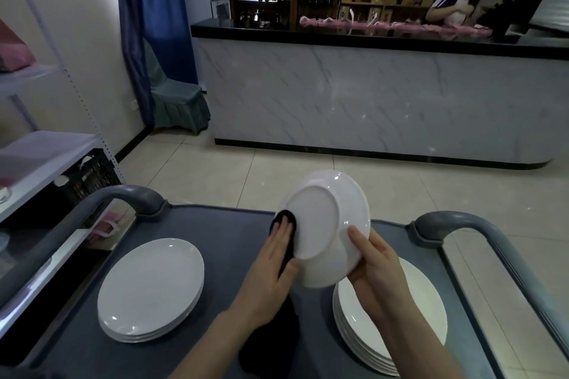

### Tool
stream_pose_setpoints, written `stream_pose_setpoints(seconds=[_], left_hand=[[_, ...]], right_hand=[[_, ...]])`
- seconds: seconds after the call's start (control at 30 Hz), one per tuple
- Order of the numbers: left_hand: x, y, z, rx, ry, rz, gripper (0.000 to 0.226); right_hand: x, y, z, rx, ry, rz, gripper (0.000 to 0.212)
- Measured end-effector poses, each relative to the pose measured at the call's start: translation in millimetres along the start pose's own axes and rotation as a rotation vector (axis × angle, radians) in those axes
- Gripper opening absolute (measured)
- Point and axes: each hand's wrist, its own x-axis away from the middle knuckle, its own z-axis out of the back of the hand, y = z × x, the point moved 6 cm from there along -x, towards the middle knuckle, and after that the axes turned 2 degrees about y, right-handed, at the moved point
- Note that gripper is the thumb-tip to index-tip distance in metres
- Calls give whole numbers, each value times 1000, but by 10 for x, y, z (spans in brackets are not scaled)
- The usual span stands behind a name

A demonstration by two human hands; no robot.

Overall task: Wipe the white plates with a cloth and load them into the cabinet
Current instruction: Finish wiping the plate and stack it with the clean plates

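Observation:
A white plate [323,218] is held tilted above the grey cart, its underside facing me. My right hand [374,264] grips its lower right rim. My left hand [274,261] presses a dark cloth [283,221] against the plate's left edge; the cloth hangs down below my hand. One stack of white plates [151,286] lies on the cart at the left, and a taller stack [391,326] lies at the right, partly hidden by my right arm.
The cart top [215,231] has grey handles at the left [123,194] and right [455,221]. A shelf unit with a black crate [89,181] stands at the left. Beyond the tiled floor is a marble-fronted counter [369,95], with a person behind it.

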Motion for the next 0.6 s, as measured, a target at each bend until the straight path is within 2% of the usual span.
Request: stream_pose_setpoints(seconds=[0.13,0.27,0.43,0.6], left_hand=[[165,325,-288,-11,-25,-97,59],[-102,556,-245,-46,-24,-127,55],[-309,321,-95,-23,1,-64,56],[0,21,-179,-73,52,32,64]], right_hand=[[-22,-12,-30,14,-9,2,34],[72,159,-60,-6,-31,-70,37],[111,166,-75,26,-14,-72,34],[20,-20,9,-6,3,-11,24]])
